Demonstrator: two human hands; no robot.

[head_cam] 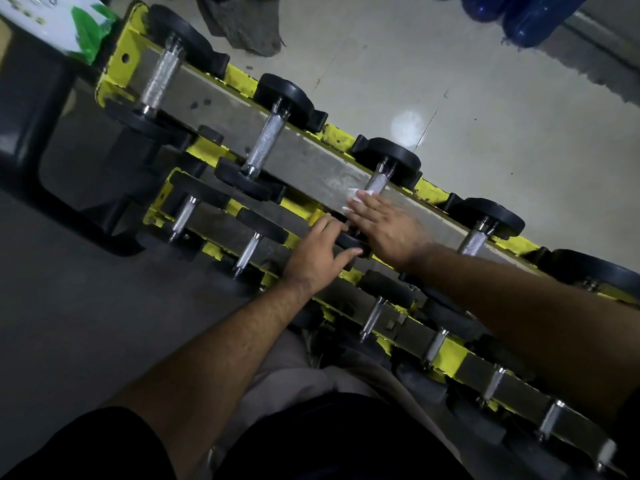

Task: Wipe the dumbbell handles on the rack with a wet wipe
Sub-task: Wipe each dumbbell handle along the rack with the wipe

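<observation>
Right grip [381,220]: fingers laid nearly straight and slightly blurred, pressing a crumpled white wet wipe [356,195] against the near end of a knurled chrome dumbbell handle [376,182] on the rack's upper tier. Only a small wad of wipe showing past the fingertips, touching the handle beside the hand. Left grip [320,256]: fingers and thumb curled round the flat black rubbery head [349,242] of that same dumbbell, at the rack's near rail. Beyond the hands, the rack [337,136]: chipped yellow steel rails with scuffed grey metal between, running diagonally from upper left to lower right. On the upper tier, more dumbbells with thick cross-hatched silver handles and round black heads, one just left [263,142] and one just right [472,240]. On the lower tier, nearer the body, a row of smaller dumbbells [251,249] with short smooth bright handles. At top left, a white pack with green leaf print [69,26]. Behind the rack, pale smooth floor [485,116] with a round glare spot, and dark blue glossy bottles [533,15] at top right.
</observation>
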